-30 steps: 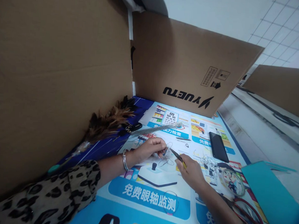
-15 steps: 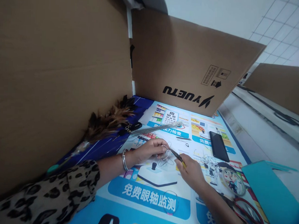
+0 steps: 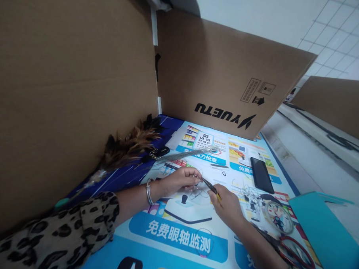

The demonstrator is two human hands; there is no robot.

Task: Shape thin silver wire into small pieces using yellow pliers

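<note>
Thumb and fingers of my left hand (image 3: 182, 181) pinch a thin wire ring (image 3: 198, 187) above the printed table cover. My right hand (image 3: 227, 204) is wrapped round the yellow handles of small dark pliers (image 3: 209, 185). The plier tips meet the wire at my left fingertips; whether the jaws are closed on it is too small to tell. Beyond my hands lies a bundle of straight silvery wires (image 3: 190, 153). Right of the pliers sits a tangle of thin wire pieces (image 3: 251, 196).
Tall cardboard panels (image 3: 226, 77) stand at the left and back. Brown feathers (image 3: 131, 142) lie along the left panel. At the right are a black phone (image 3: 262, 175), a tape roll (image 3: 278, 217), red-handled scissors (image 3: 297, 250) and a teal folder (image 3: 324, 232).
The wire ring has turned slightly between my left fingers. My right hand and the pliers have shifted slightly left, and the view has moved a little.
</note>
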